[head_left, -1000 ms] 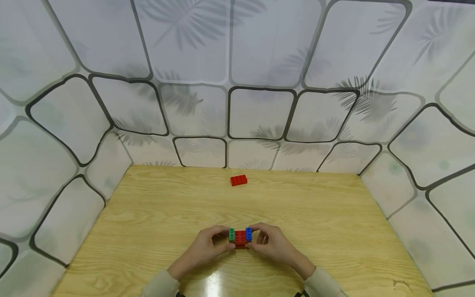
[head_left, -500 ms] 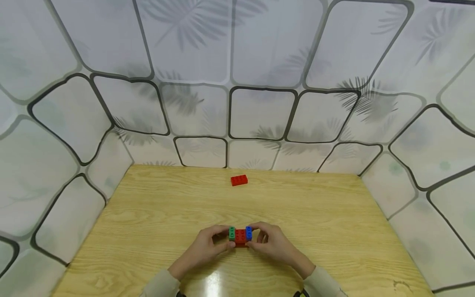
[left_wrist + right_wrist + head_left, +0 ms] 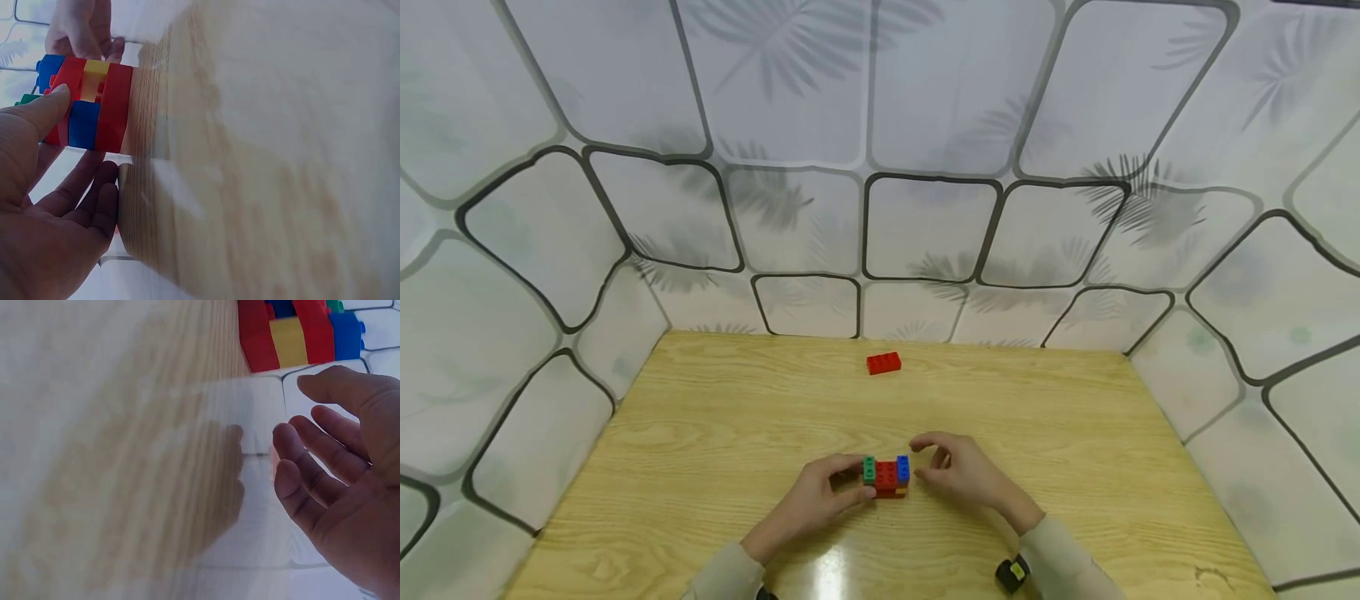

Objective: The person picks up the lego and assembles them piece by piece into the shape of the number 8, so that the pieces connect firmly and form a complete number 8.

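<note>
A stacked block of toy bricks (image 3: pixel 886 475) stands on the wooden table in front of me. In the left wrist view its layers show: a red brick (image 3: pixel 114 109) at the bottom, a yellow brick (image 3: pixel 94 80) and a blue brick (image 3: pixel 84 124) above it, then red, with one blue and one green brick on top. My left hand (image 3: pixel 826 492) grips the stack's left side between thumb and fingers. Just to the right of the stack, my right hand (image 3: pixel 958 468) holds nothing, its fingers loosely bent and apart from the bricks.
A single red brick (image 3: pixel 883 363) lies toward the back of the wooden table (image 3: pixel 737 400). Patterned cloth walls (image 3: pixel 925 225) rise behind and on both sides of the tabletop.
My right hand has let go of the stack's right side and drawn back a little to the right. My left hand keeps its grip, and the stack stays in place.
</note>
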`<action>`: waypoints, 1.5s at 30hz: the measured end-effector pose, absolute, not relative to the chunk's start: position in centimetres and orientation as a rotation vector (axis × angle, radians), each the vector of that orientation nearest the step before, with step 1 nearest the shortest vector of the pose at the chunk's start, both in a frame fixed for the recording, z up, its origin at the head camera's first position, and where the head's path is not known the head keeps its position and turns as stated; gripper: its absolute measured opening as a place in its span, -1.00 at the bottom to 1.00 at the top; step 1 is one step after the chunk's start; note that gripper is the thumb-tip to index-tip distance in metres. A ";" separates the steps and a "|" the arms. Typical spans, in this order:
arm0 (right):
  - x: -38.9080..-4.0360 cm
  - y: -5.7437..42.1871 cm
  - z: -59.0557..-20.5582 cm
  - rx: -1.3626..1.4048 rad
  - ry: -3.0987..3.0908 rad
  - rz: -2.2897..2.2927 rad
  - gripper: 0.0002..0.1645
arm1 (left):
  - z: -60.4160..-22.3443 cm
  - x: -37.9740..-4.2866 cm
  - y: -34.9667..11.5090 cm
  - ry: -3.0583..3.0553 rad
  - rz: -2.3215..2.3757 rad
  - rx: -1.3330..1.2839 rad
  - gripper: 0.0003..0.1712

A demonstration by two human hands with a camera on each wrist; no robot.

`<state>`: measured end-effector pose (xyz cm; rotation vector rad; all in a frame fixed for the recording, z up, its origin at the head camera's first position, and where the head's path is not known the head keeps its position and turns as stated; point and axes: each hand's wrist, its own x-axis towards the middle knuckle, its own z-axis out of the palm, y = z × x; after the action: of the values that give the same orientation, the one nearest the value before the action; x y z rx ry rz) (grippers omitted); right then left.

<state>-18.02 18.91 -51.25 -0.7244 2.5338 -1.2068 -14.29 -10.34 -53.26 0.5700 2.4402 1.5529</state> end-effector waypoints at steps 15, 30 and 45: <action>-24.3 18.2 -52.1 -0.579 2.743 -1.293 -0.56 | -53.4 -14.4 -10.2 2.402 1.572 0.589 -0.40; -28.6 16.5 -52.7 -0.406 2.713 -1.354 -0.43 | -53.2 -14.5 -10.4 2.409 1.558 0.587 -0.39; -32.1 15.3 -52.7 -0.360 2.701 -1.295 -0.36 | -53.0 -14.5 -10.5 2.378 1.553 0.567 -0.39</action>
<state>-32.13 15.30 -52.67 -0.3598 2.7013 -1.2947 -14.48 -10.54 -53.04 0.5665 2.3777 1.5530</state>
